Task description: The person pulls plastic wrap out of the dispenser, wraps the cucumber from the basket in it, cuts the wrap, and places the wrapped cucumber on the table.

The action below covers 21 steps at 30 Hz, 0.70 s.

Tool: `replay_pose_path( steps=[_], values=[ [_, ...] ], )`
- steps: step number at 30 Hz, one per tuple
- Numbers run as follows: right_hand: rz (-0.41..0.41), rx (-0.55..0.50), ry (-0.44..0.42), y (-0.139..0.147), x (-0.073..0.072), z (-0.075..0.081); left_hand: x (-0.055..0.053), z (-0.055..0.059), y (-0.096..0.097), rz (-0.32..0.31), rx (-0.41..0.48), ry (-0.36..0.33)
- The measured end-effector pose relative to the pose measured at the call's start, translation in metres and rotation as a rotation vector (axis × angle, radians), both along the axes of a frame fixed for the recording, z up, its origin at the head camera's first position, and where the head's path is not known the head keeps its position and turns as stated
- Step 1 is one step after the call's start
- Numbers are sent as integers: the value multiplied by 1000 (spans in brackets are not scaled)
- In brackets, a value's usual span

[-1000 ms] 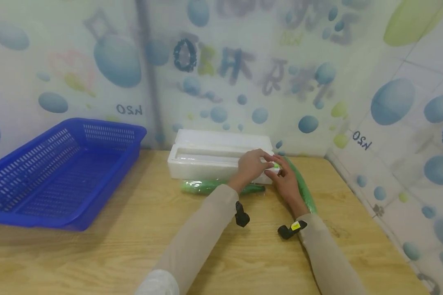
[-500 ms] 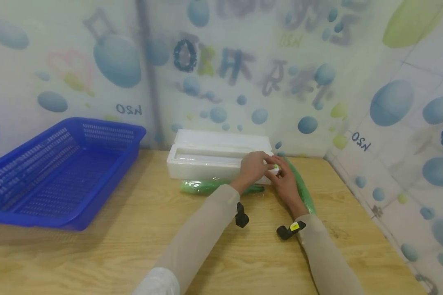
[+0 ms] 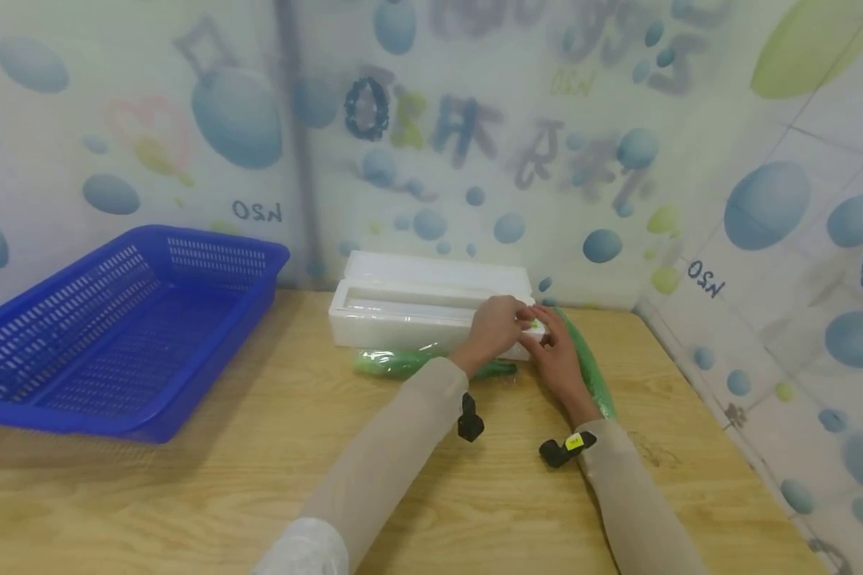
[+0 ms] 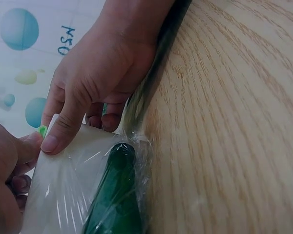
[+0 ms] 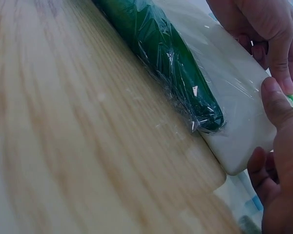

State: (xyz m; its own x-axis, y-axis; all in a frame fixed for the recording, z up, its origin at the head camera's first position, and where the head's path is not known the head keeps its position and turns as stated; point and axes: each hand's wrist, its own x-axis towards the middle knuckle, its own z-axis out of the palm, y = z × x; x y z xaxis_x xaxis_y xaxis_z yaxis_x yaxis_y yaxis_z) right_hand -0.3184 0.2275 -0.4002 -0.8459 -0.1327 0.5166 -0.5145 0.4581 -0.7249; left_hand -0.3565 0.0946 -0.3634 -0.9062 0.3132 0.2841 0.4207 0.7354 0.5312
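A long white cling film box (image 3: 403,329) stands near the wall with its lid (image 3: 439,271) raised. Clear film runs over its front to a film-wrapped cucumber (image 3: 395,363) lying before it, seen large in the right wrist view. My left hand (image 3: 495,326) is at the box's right end, its fingertips pinching a small green slider (image 4: 42,130) on the top edge. My right hand (image 3: 559,355) grips the same end, thumb on the front face (image 4: 63,129) and fingers behind. A second long cucumber (image 3: 590,363) lies just beyond my right hand.
A blue plastic basket (image 3: 165,423) with slotted sides sits at the left of the wooden table (image 3: 259,495). Behind the box rises a patterned wall (image 3: 475,144), and another wall meets the table's right edge.
Both hands stay at the box's right end, with the left hand shifted very slightly right. The view tilts a little; box and cucumbers keep their places.
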Motion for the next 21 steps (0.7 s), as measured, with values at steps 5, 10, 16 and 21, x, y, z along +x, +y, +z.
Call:
replay_pose_path(
  steps=[5,10,16,21],
  values=[
    [5,-13,-11,-1,2,3,-1,0,0,-8,-10,7],
    [-8,-11,-16,9,-15,-15,-2,0,-2,-9,-14,-5],
    [-30,11,15,7,-15,-17,-3,-1,-6,-23,-20,-9],
    [-45,-1,25,12,-24,-28,-1,2,-7,-29,-21,-10]
  ],
)
